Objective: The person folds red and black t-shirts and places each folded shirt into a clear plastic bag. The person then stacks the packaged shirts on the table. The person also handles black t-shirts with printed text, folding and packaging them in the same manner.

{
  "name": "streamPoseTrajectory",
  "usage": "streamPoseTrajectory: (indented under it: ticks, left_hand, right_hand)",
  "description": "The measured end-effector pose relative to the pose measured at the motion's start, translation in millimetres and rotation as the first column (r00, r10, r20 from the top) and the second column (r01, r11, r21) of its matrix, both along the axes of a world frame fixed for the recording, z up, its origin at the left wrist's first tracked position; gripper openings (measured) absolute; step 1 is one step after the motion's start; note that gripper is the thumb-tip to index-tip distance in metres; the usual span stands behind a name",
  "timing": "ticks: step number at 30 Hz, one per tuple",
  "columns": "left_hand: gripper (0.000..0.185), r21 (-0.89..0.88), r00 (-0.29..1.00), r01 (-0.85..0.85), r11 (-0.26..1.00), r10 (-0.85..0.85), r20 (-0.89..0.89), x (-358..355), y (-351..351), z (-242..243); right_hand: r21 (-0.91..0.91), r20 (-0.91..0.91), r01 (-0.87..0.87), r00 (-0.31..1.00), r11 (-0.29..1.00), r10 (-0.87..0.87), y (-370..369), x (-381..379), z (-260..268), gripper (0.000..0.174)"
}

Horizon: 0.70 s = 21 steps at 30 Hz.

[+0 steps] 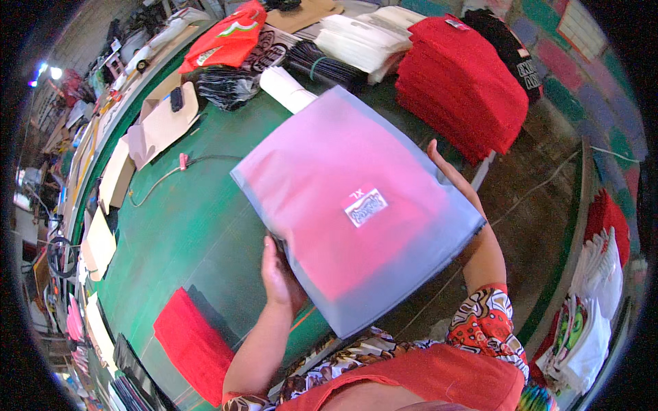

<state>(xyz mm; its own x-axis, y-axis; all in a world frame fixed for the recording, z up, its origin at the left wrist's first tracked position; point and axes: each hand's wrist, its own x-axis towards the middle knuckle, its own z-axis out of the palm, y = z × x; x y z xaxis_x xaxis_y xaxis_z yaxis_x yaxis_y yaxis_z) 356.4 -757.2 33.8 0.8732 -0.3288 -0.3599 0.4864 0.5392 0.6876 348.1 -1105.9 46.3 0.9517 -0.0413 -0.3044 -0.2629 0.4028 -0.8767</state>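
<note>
Both hands hold up a translucent plastic packet (pixel 318 190) with folded red cloth inside; a small white printed label shows through near its middle. My left hand (pixel 281 280) grips the packet's left edge, with the fingers hidden underneath. On the opposite side, my right hand (pixel 455 180) supports the edge, its thumb pointing up along it and its other fingers out of sight below. Beneath and beyond the packet stretches a green table (pixel 205 226). A folded red cloth (pixel 193 344) lies on it, left of my left forearm.
At the back right stands a tall pile of folded red garments (pixel 462 87), beside white bags (pixel 360 41). Dark plastic bags (pixel 229 87) and a banded bundle (pixel 324 64) lie at the back. Open cardboard boxes (pixel 162 126) line the left edge. White cloths (pixel 591 339) are stacked far right.
</note>
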Motion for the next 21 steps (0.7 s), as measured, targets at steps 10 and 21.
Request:
streamPoseTrajectory:
  ticks: [10, 21]
  left_hand:
    - [0.050, 0.427, 0.933, -0.304, 0.852, 0.174, 0.316, -55, 145, 31]
    - [0.041, 0.832, 0.853, -0.474, -0.290, -0.386, 0.351, -172, 284, 16]
  right_hand:
    - [-0.595, 0.362, 0.430, 0.898, 0.679, -0.251, -28, -51, 20, 0.063]
    - [-0.401, 0.906, 0.904, 0.415, -0.149, 0.079, 96, -134, 135, 0.009]
